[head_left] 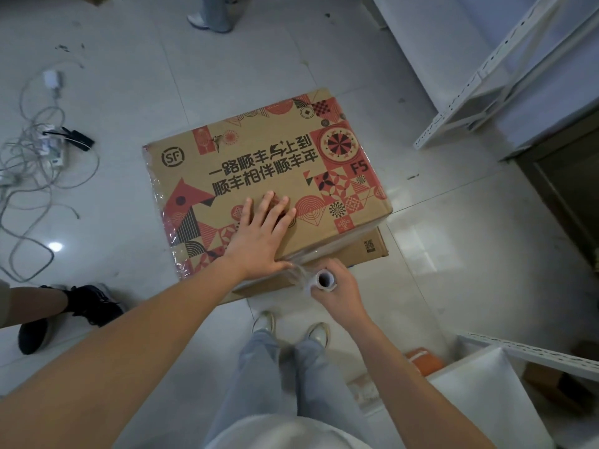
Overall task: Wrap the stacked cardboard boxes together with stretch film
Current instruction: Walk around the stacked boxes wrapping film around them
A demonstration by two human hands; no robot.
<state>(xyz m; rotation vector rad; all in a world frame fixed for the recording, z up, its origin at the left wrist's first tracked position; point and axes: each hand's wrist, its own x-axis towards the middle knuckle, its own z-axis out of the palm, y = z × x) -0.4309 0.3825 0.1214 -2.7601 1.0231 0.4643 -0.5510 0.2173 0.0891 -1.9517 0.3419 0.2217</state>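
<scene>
A printed cardboard box (pixel 259 163) with red and black patterns lies on top of a plainer lower box (pixel 366 251) on the floor. Clear stretch film clings to the stack's sides, wrinkled along the left edge. My left hand (pixel 262 234) rests flat on the top box near its front edge, fingers spread. My right hand (pixel 337 290) grips a small roll of stretch film (pixel 322 280) upright just in front of the stack, its core end facing me. A strand of film runs from the roll to the box's front edge by my left thumb.
A tangle of cables and a power strip (pixel 48 150) lies on the tiles at left. Another person's black shoe (pixel 94 306) is at front left, and a third person's feet (pixel 210 17) at the back. White metal shelving (pixel 486 82) stands at right, more shelving (pixel 531 354) at lower right.
</scene>
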